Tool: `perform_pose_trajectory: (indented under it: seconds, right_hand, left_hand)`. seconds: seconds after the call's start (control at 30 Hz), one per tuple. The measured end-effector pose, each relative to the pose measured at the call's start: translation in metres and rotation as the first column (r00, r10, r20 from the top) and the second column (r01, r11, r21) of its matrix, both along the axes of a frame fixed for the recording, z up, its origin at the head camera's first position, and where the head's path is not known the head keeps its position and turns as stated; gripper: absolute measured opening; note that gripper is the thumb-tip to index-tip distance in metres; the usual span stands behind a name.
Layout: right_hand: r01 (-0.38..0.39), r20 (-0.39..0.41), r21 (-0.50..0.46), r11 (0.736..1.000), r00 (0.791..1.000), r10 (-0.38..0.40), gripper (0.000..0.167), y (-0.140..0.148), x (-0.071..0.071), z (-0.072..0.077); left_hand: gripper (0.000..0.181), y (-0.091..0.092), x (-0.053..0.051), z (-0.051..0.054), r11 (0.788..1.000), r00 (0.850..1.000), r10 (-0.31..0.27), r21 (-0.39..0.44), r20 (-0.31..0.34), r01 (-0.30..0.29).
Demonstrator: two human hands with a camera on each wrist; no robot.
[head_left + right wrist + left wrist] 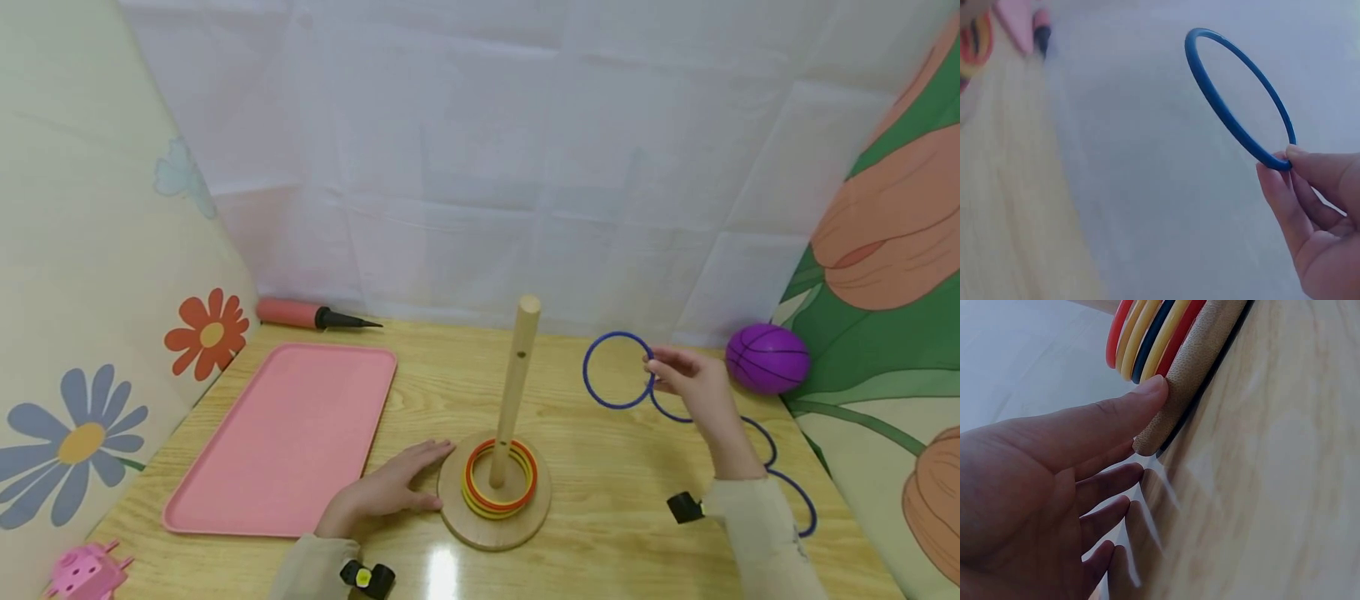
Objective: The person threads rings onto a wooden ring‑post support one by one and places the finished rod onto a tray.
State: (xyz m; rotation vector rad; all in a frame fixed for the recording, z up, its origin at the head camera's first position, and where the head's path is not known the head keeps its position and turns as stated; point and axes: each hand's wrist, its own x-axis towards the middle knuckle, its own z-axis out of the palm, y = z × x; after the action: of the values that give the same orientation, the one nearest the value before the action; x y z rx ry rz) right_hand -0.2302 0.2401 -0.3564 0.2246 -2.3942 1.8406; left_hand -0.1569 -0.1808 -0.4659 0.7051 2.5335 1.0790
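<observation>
A blue ring (586, 377) (1213, 99) is pinched between thumb and fingertips of my right hand (693, 392) (1322, 212), held up to the right of the wooden post (517, 375). The post stands upright on a round wooden base (495, 535) (1194, 369). Red and yellow rings (536, 479) lie stacked around its foot; the left wrist view also shows a dark ring (1150, 340) among them. My left hand (386, 487) (1041, 469) touches the base's left edge, thumb against its rim and fingers extended.
More blue rings (806, 498) lie at the right, partly behind the right arm. A purple ball (767, 358) sits at the back right. At the left are a pink tray (288, 442), a red and black pump (292, 313) behind it, and a pink toy (87, 572) in the front corner.
</observation>
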Motion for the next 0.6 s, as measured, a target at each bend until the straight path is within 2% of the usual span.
perform_pose_trajectory:
  seconds: [0.13, 0.37, 0.6]
  right_hand:
    - [-0.03, -0.048, -0.135, 0.99, 0.999, 0.024, 0.013, -0.015, 0.008, 0.019]
    - [-0.091, -0.1, -0.268, 0.959, 0.993, 0.066, 0.016, -0.045, 0.029, 0.052]
    - [-0.261, -0.212, -0.392, 0.882, 0.959, 0.19, 0.027, -0.077, 0.037, 0.073]
  left_hand:
    - [0.082, 0.0, -0.001, 0.0, 1.0, 1.0, -0.005, -0.001, -0.002, 0.005]
    - [0.081, -0.001, -0.001, -0.001, 1.0, 1.0, -0.004, -0.004, -0.001, 0.004]
    - [0.081, 0.0, 0.0, 0.0, 1.0, 1.0, 0.001, 0.009, 0.02, -0.001]
